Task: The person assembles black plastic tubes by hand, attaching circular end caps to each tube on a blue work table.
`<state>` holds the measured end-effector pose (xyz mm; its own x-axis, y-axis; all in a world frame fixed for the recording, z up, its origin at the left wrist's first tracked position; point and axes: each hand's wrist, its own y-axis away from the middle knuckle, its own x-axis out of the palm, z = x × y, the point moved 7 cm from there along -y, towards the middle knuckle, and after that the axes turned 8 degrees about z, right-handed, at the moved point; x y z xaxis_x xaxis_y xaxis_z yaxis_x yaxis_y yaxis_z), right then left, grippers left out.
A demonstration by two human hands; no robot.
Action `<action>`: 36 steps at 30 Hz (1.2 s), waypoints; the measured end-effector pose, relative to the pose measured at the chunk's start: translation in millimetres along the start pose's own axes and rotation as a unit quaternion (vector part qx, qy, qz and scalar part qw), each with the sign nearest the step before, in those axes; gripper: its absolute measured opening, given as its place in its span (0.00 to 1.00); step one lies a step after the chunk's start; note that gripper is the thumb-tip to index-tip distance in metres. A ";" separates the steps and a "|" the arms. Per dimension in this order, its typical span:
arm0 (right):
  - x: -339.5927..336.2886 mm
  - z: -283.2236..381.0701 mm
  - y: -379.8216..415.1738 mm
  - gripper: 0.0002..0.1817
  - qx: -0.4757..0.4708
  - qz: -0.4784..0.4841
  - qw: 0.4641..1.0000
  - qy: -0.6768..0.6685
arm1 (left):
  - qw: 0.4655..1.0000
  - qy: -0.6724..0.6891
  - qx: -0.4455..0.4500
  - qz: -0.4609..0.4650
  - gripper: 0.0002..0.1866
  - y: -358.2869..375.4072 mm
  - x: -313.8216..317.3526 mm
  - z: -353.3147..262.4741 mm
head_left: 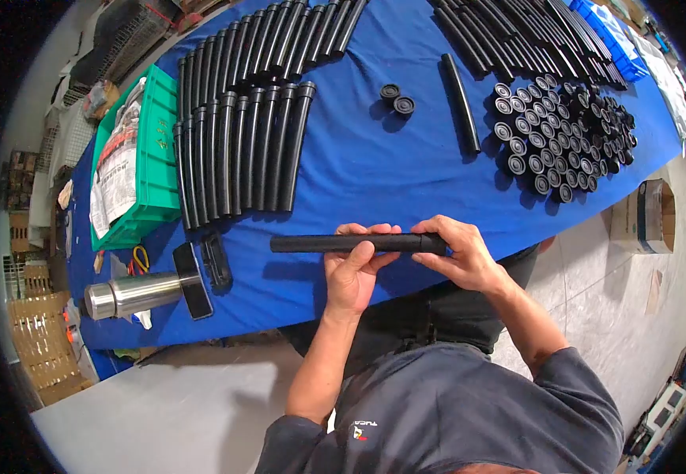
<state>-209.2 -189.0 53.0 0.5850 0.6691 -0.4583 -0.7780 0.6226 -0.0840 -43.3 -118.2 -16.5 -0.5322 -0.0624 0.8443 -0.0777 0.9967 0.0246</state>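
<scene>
A long black tube (303, 244) lies level between my two hands, above the near edge of the blue cloth. My left hand (352, 272) is wrapped round its middle, the thumb on the near side and the fingers behind. At the tube's right end is a slightly wider black end cap (431, 243), with a seam where it meets the tube. My right hand (461, 257) pinches this cap between thumb and fingers. Whether the cap is fully seated is hard to see under the fingers.
Rows of capped black tubes (236, 158) lie left of centre; bare tubes (509, 35) are stacked back right. A single tube (461, 107) lies near many round caps (548, 134), two more caps (397, 99) apart. At left stand a green crate (153, 150), steel bottle (141, 295) and phone (193, 280).
</scene>
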 end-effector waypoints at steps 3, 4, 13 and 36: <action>-0.4 -2.3 -2.0 0.21 0.015 0.019 1.000 0.004 | 1.000 -0.014 0.003 -0.002 0.13 -0.2 -0.1 0.6; -0.6 -1.9 -2.4 0.21 0.014 0.018 1.000 0.003 | 1.000 -0.015 0.002 -0.002 0.14 -0.5 0.4 0.1; -4.4 -10.0 3.8 0.24 0.021 0.006 0.999 -0.026 | 1.000 -0.006 -0.013 0.008 0.14 -3.1 4.3 4.8; 11.3 -25.9 5.9 0.16 0.125 -0.010 0.962 -0.242 | 1.000 0.001 -0.013 0.005 0.18 3.8 1.4 1.2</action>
<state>-213.1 -188.2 24.5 0.6841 0.7293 0.0120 -0.7218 0.6745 0.1551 -45.3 -114.6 -15.9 -0.5315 -0.0531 0.8454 -0.0514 0.9982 0.0303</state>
